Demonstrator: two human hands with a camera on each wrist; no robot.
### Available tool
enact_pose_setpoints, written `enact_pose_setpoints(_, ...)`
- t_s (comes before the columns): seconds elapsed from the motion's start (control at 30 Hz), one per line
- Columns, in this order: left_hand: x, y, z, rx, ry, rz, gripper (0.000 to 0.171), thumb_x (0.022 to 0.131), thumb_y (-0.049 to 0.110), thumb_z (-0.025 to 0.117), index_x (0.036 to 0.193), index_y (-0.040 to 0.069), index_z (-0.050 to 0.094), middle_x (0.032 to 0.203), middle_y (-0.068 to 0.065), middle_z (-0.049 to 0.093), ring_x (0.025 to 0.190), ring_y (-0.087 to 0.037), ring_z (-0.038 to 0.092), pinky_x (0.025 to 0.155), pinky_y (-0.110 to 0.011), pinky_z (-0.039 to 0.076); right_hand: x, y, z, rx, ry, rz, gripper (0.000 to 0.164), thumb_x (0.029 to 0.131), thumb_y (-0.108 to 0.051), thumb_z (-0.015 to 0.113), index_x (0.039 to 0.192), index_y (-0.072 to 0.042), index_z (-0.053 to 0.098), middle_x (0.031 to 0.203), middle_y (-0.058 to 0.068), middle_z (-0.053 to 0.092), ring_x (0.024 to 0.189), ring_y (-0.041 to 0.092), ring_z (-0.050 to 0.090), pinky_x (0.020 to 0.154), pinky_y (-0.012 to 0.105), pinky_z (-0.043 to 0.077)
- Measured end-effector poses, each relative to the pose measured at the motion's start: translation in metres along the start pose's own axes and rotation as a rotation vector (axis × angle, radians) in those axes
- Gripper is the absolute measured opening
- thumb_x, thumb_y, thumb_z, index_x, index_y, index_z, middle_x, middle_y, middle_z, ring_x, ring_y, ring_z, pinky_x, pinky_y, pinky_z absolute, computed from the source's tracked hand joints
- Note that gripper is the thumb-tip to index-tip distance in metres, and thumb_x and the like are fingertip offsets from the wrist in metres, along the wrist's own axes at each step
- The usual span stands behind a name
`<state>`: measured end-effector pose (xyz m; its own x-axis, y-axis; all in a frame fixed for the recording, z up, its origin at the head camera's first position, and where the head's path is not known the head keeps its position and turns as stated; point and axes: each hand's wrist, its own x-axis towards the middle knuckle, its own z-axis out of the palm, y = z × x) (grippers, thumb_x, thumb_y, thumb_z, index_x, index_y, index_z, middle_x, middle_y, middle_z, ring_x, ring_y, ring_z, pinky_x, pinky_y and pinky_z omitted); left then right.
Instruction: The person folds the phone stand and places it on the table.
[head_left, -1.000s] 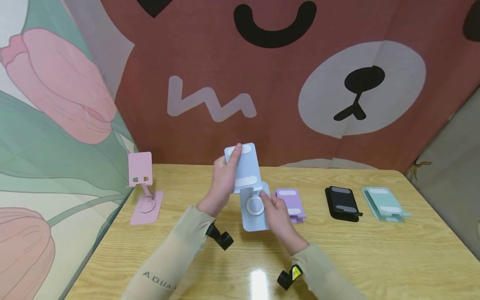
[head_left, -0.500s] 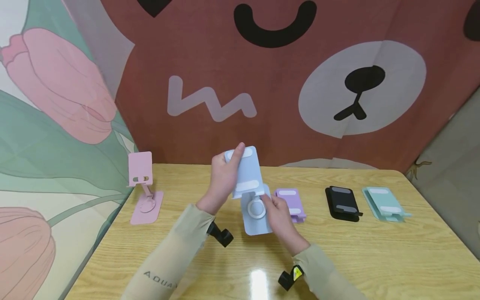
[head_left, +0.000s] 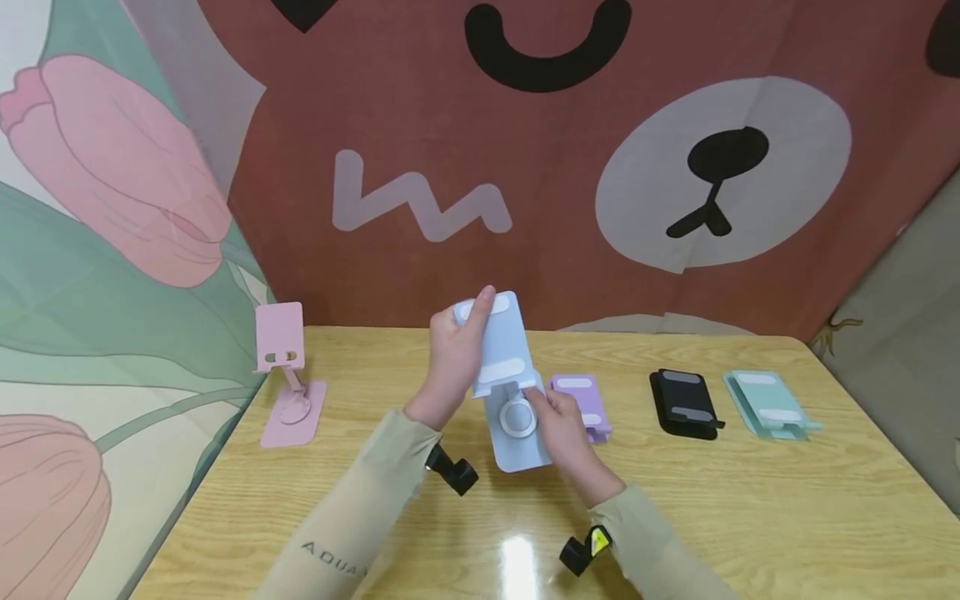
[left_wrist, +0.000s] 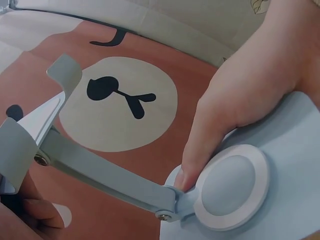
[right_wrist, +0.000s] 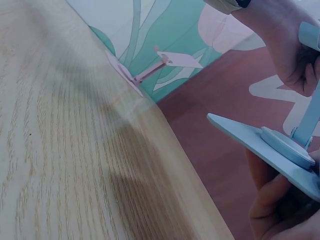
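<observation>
Both hands hold a light blue folding phone stand above the table. My left hand (head_left: pixel 455 354) grips its upper plate (head_left: pixel 506 337), thumb laid over the front face with white pads. With my right hand (head_left: pixel 566 433) I hold the base plate (head_left: pixel 517 454) by its right side. In the left wrist view the right thumb presses beside the round swivel disc (left_wrist: pixel 230 192), close to the lower hinge. The stand's arm (left_wrist: pixel 110 170) is swung out between base and upper plate. Seen from the right wrist, fingers curl under the base (right_wrist: pixel 240 132).
A pink phone stand (head_left: pixel 281 337) stands unfolded at the table's left. Folded stands in purple (head_left: pixel 581 396), black (head_left: pixel 684 404) and teal (head_left: pixel 768 404) lie to the right. Behind the wooden table (head_left: pixel 750 517) hangs a bear-print cloth (head_left: pixel 420 275).
Both hands and the blue stand have shifted slightly right. The upper plate has come a little lower, and the base has tilted slightly. The other stands have stayed put.
</observation>
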<state>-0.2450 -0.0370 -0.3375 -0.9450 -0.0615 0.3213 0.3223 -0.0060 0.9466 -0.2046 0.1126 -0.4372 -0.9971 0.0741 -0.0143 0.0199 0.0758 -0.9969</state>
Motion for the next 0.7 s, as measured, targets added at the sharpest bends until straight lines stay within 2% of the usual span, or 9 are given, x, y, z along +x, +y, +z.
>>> enact_pose_setpoints(0.33,-0.0037,0.0014,0.0045,-0.03,0.017,0.001,0.054,0.097,0.053,0.065,0.07,0.007,0.057,0.07,-0.011,0.063,0.065,-0.025,0.064,0.057,-0.034,0.055,-0.0013,-0.0041,-0.0026,0.013,-0.015,0.008,0.035,0.105,-0.023,0.053,0.092,0.005,0.069,0.085,0.014,0.072,0.067,0.026,0.07,0.06,0.041,0.059)
enact_pose_setpoints(0.7,-0.0087,-0.0003,0.0056,-0.075,0.026,-0.032,0.053,0.097,0.054,0.064,0.071,0.008,0.058,0.072,-0.01,0.064,0.065,-0.023,0.065,0.056,-0.032,0.054,0.0,-0.0032,-0.0038,0.016,0.005,-0.012,0.033,0.103,-0.02,0.056,0.081,0.002,0.065,0.081,0.012,0.07,0.064,0.024,0.068,0.058,0.04,0.058)
